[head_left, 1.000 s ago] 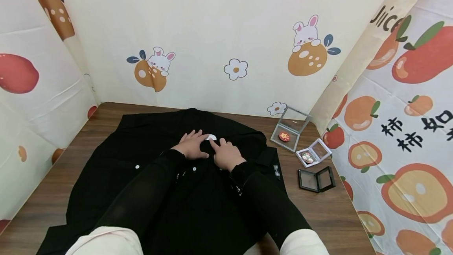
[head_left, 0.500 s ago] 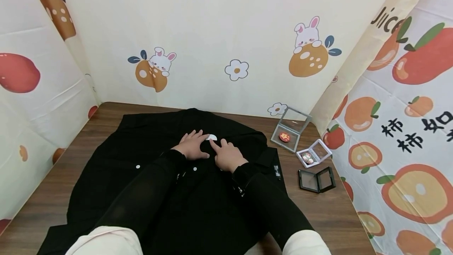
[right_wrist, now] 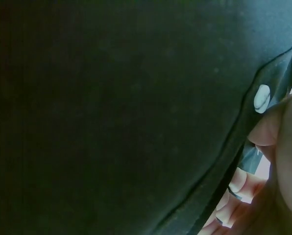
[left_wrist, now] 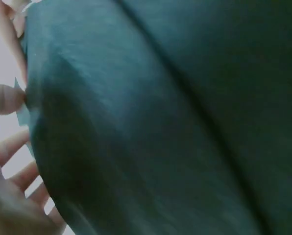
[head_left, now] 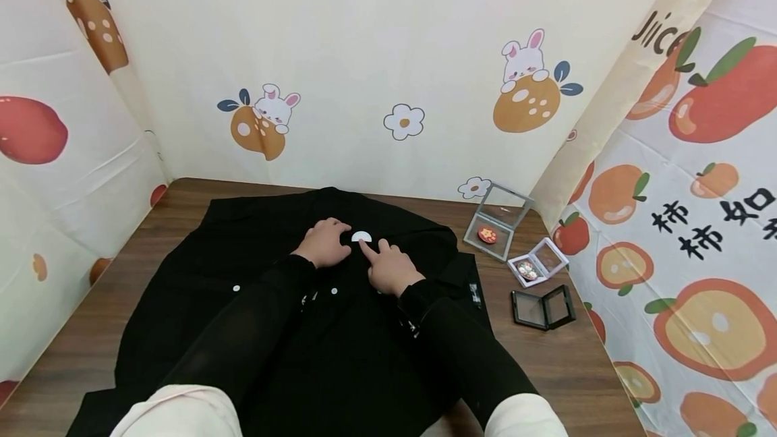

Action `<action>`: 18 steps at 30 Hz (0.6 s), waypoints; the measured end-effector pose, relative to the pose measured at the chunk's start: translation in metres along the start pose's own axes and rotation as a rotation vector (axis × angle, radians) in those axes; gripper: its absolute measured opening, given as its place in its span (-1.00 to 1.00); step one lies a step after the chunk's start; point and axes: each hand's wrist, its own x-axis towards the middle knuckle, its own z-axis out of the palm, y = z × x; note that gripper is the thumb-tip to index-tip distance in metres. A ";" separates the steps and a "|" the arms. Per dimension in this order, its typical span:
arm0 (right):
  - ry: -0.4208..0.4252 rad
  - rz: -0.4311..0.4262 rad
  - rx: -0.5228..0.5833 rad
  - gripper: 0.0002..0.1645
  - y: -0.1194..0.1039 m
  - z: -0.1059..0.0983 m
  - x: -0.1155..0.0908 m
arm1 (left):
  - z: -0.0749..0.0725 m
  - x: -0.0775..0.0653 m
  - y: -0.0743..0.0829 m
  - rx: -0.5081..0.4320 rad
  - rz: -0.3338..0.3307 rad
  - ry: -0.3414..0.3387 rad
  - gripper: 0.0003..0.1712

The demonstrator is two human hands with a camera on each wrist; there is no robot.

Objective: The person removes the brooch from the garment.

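Note:
A black shirt (head_left: pixel 200 275) with white buttons lies spread on the table. Near its neckline shows a white half-round piece (head_left: pixel 361 237), its curved side facing the wall. My left hand (head_left: pixel 324 243) rests on the cloth just left of this piece, fingertips bent downward; in the left wrist view its thumb (left_wrist: pixel 9 99) is at the cloth and the other fingers are spread. The right hand (head_left: pixel 391 268) reaches in from the right, one finger stretched to the piece's lower edge. A button (right_wrist: pixel 262 99) sits beside the right thumb in the right wrist view.
Along the table's right side stand three open clear-lidded cases: a grey case (head_left: pixel 498 224) holding a red ornament, a white case (head_left: pixel 537 263) holding a colourful ornament, and a black case (head_left: pixel 542 309) with nothing visible inside. Printed curtains (head_left: pixel 340 52) enclose the wooden table (head_left: pixel 546 363).
My left hand has drawn a little left, off the white piece, and its spread fingers have bent. More of the piece shows. The right hand stays in place.

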 end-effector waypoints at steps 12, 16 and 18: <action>0.006 -0.011 -0.009 -0.27 0.001 0.001 -0.002 | -0.001 0.022 0.014 -0.217 -0.110 0.009 -0.69; 0.012 -0.013 -0.026 -0.27 0.002 -0.001 -0.003 | -0.005 0.029 0.015 -0.197 -0.085 -0.041 -0.58; 0.016 -0.014 -0.029 -0.27 0.001 -0.001 -0.002 | -0.008 0.032 0.014 -0.128 -0.036 -0.072 -0.52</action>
